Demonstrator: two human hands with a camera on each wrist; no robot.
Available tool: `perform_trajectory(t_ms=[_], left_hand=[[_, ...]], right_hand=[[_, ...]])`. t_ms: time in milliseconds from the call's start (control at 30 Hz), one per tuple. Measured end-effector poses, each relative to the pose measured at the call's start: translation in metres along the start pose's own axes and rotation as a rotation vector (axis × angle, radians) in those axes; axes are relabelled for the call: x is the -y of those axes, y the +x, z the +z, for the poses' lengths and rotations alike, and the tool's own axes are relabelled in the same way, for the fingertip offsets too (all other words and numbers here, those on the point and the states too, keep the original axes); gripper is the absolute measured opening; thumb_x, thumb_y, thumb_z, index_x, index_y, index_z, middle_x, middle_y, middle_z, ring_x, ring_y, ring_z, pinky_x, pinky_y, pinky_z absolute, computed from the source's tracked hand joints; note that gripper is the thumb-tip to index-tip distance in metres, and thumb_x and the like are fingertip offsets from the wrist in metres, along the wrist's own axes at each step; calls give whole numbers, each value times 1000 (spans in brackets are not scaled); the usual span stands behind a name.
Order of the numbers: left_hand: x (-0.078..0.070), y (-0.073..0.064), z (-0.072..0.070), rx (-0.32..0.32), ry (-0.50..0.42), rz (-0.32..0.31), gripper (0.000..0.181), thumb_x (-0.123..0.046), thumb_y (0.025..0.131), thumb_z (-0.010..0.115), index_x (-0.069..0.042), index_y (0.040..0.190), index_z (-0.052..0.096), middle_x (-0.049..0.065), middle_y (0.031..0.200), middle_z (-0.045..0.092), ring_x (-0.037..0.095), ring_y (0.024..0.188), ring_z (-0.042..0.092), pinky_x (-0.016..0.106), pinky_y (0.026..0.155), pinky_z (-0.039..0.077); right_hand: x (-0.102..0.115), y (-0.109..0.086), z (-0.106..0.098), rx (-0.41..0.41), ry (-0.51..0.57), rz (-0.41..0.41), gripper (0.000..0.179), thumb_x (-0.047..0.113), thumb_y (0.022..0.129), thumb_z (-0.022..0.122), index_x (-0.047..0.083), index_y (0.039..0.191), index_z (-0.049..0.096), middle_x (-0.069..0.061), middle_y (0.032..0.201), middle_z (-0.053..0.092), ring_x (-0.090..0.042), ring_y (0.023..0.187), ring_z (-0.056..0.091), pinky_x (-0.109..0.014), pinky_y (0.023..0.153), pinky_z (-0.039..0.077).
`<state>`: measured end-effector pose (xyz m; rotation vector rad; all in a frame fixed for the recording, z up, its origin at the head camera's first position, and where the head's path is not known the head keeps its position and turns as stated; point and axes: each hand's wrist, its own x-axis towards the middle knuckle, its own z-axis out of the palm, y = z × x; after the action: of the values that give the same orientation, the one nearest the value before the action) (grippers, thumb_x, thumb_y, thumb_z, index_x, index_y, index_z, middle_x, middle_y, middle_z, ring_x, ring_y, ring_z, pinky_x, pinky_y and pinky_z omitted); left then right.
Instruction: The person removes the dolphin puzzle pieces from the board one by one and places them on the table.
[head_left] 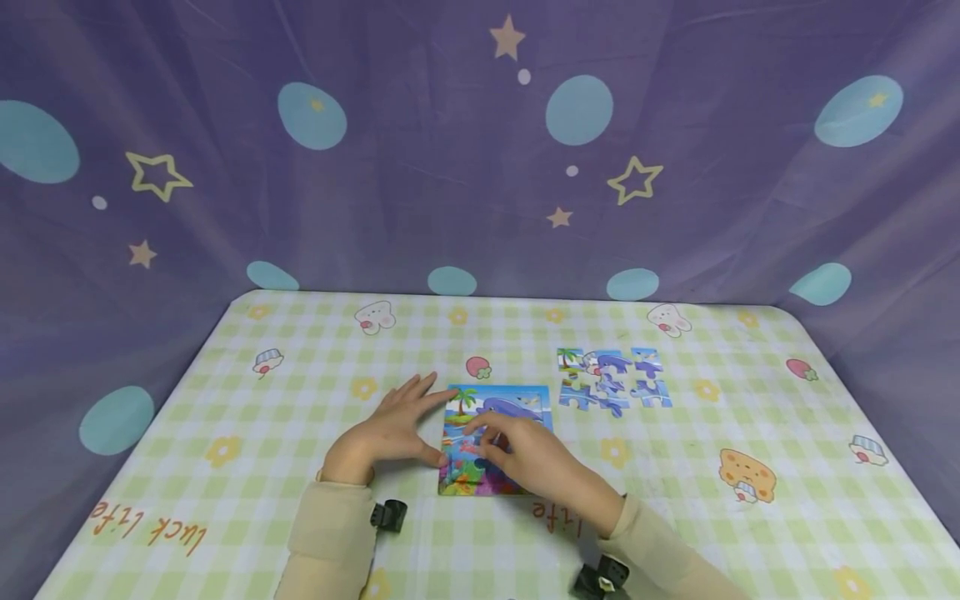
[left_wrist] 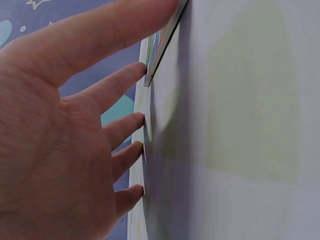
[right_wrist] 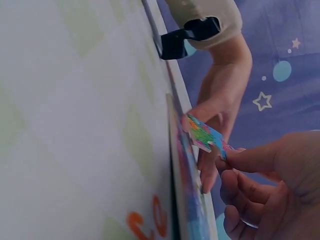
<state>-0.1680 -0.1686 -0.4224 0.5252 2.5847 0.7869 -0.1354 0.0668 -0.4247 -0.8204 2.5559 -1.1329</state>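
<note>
A puzzle board (head_left: 495, 389) printed with a palm tree, a dolphin and a sea floor lies flat on the table. My left hand (head_left: 393, 427) spreads its fingers at the board's left side, thumb touching the lower left edge and index fingertip at the upper left corner; the other fingertips rest on the cloth. Over the middle of the board, my right hand (head_left: 531, 452) pinches a colourful puzzle piece (right_wrist: 205, 134) between thumb and index finger. In the right wrist view the piece is tilted above the board, its green and pink side showing.
Several loose puzzle pieces (head_left: 609, 385) with dolphin and palm parts lie grouped to the right behind the board. A checked cloth (head_left: 300, 433) with printed flowers and sweets covers the table. A purple curtain (head_left: 450, 167) hangs behind it.
</note>
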Motion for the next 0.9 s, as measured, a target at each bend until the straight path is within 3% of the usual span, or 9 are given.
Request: perform_trajectory(t_ms=[433, 900], left_hand=[[2, 2, 2, 16, 9, -12, 100, -31, 68, 88, -20, 154, 39, 13, 165, 11, 36, 151, 2, 56, 120, 0], [0, 0, 0, -2, 1, 0, 98, -28, 68, 89, -17, 153, 41, 15, 164, 14, 38, 150, 4, 58, 120, 2]], right_hand=[[-5, -5, -28, 21, -1, -80, 23, 10, 97, 64, 13, 119, 66, 4, 93, 70, -6, 76, 61, -26, 64, 53], [-15, -12, -62, 25, -15, -48, 20, 5, 96, 63, 12, 114, 66, 5, 92, 69, -9, 78, 60, -28, 66, 52]])
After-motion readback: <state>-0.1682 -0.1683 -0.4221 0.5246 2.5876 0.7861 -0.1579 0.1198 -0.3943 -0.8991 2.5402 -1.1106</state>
